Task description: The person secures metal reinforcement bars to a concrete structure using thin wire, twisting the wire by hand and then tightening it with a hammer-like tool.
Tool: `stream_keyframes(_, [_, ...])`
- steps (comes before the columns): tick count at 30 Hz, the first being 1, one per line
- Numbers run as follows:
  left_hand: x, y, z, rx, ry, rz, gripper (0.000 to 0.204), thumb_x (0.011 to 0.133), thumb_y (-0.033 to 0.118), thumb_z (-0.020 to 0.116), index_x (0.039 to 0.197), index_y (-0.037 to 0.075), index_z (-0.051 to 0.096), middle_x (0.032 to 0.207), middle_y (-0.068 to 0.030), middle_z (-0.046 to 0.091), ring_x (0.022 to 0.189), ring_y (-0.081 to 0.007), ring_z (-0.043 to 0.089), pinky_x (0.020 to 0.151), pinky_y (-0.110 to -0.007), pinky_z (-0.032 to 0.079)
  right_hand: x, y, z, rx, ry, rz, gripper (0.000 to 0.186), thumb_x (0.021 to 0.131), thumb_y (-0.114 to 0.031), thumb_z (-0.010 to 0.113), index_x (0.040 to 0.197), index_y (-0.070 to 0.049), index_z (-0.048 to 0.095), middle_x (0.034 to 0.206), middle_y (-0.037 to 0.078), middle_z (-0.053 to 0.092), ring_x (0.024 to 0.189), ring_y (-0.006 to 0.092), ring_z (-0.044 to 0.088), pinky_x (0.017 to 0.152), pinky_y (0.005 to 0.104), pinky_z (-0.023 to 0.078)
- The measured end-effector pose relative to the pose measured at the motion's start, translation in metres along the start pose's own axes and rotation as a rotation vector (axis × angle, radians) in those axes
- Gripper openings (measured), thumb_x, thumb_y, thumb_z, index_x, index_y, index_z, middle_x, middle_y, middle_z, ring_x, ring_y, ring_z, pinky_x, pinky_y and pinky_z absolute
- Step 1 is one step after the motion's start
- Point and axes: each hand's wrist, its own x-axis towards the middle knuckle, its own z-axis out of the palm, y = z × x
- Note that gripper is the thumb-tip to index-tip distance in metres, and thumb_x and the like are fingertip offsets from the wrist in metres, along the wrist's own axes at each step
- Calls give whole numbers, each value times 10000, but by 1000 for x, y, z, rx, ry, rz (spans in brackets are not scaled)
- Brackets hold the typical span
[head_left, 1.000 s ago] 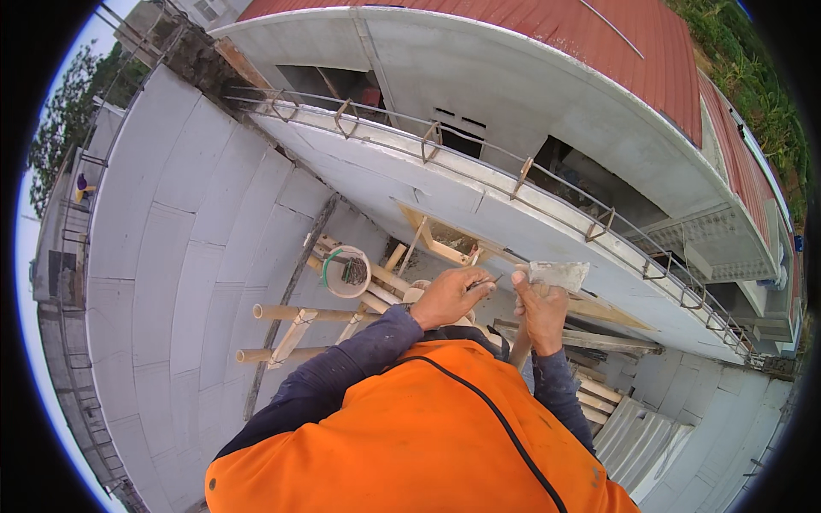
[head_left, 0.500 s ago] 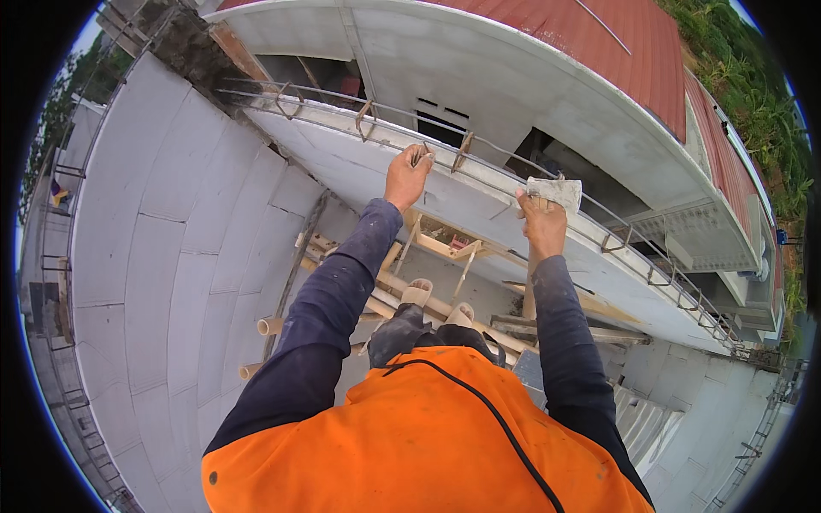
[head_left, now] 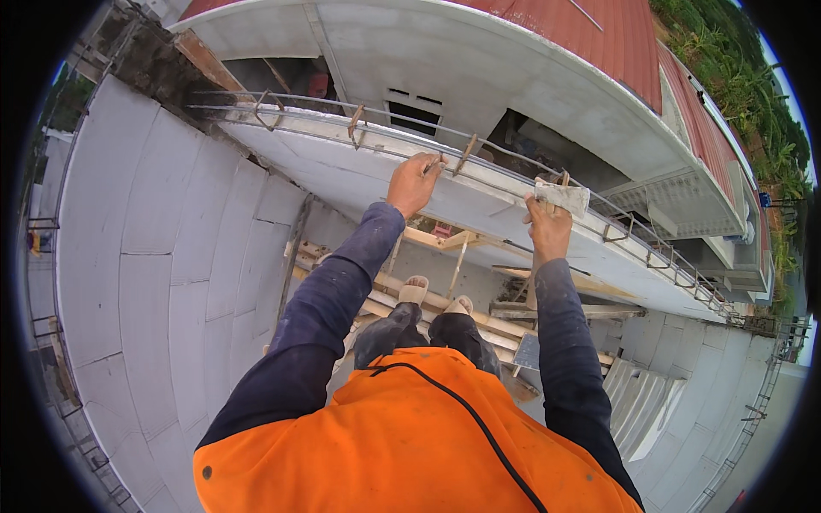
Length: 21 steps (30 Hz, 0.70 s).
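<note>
left hand (head_left: 412,185): fingers pinching small thin piece (head_left: 442,164) near rebar (head_left: 464,155) | right hand (head_left: 549,229): fingers wrapped around flat-headed tool (head_left: 566,198)

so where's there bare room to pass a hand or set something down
Open gap: between left hand and right hand, before the long white wall. Bare grey floor shows below, between the pale wooden frame and beige sandals. Crowded: the wall's top, with rusty bent steel ties.
</note>
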Motion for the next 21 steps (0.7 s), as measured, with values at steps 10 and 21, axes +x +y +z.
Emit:
stream_keyframes(10, [42, -4, 9, 323, -265, 71, 243, 974, 268, 683, 1064, 47, 732, 1055, -175, 701, 989, -435, 671, 832, -493, 534, -1, -7, 0, 12, -9, 145, 406, 925, -239, 791, 1296, -83, 744, 782, 4, 667, 596, 84, 554, 551, 275, 459])
stream_keyframes(21, [41, -9, 22, 297, -222, 203, 156, 965, 208, 686, 1018, 66, 721, 1010, -163, 722, 917, -430, 683, 795, -509, 540, -5, -6, -2, -10, 0, -96, 451, 928, -192, 787, 1343, -45, 688, 809, -31, 605, 578, 67, 498, 518, 248, 427])
